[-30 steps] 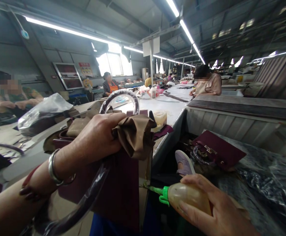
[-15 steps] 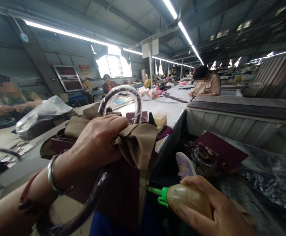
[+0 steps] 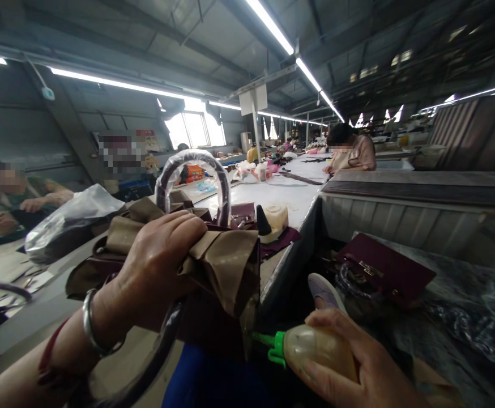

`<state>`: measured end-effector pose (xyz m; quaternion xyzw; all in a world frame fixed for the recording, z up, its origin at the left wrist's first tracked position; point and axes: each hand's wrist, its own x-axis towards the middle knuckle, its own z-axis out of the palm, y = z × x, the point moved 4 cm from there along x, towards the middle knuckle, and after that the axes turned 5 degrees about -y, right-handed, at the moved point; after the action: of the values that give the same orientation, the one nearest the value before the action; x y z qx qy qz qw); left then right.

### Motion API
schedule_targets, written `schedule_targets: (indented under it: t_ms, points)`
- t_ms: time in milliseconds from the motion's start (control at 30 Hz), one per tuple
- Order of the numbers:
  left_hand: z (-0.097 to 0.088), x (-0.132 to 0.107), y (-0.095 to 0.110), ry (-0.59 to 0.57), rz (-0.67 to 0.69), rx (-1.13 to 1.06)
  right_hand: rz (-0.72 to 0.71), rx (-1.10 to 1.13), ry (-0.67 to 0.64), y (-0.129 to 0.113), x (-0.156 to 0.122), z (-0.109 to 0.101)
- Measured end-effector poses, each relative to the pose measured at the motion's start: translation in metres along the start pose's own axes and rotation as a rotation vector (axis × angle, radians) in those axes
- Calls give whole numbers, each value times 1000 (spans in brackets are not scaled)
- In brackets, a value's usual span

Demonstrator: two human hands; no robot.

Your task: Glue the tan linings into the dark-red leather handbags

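Left hand (image 3: 160,260): yours is clenched over the taupe lining (image 3: 226,269) at the top of the burgundy handbag, left of the frame's centre; a silver bangle (image 3: 88,324) and a red cord bracelet (image 3: 51,354) circle that wrist.
Burgundy handbag (image 3: 209,323): it sits in front of you at the lower centre, its lining bunched out over the upper edge.
Handles: one plastic-wrapped handle (image 3: 223,192) arches up behind your knuckles; the other handle (image 3: 156,354) curves down below your wrist toward the bottom edge of the frame.
Right hand (image 3: 370,368): you are grasping a squeeze bottle (image 3: 315,348) at the lower right, fingers and thumb around its yellowish body.
Green cap (image 3: 278,347): it points left, with the nozzle (image 3: 262,339) right by the handbag's side edge; whether the tip touches, you cannot tell here.
Right side: a second burgundy handbag (image 3: 389,269) lies tilted, with a pale shoe (image 3: 324,290) to its left.
Worktable (image 3: 292,195): it runs away from you through the centre, with a yellowish container (image 3: 277,218) on its near end.
Co-workers: one person (image 3: 360,153) bends over the table at the upper right; another person (image 3: 22,195) sits at the far left.
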<state>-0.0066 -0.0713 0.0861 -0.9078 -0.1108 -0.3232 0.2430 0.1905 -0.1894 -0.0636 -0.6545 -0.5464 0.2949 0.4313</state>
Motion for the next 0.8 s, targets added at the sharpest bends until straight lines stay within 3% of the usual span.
schedule_targets:
  t_ms: [267, 467, 667, 800]
  points:
    - [10, -15, -9, -18, 21, 55, -21, 60, -18, 16, 20, 12]
    - [20, -23, -12, 47, 67, 67, -58, 50, 6, 24, 41, 20]
    - [37, -43, -18, 65, 47, 54, -27, -47, -101, 39, 64, 34]
    - [50, -56, -18, 70, 53, 58, 1, -64, -97, 50, 72, 41]
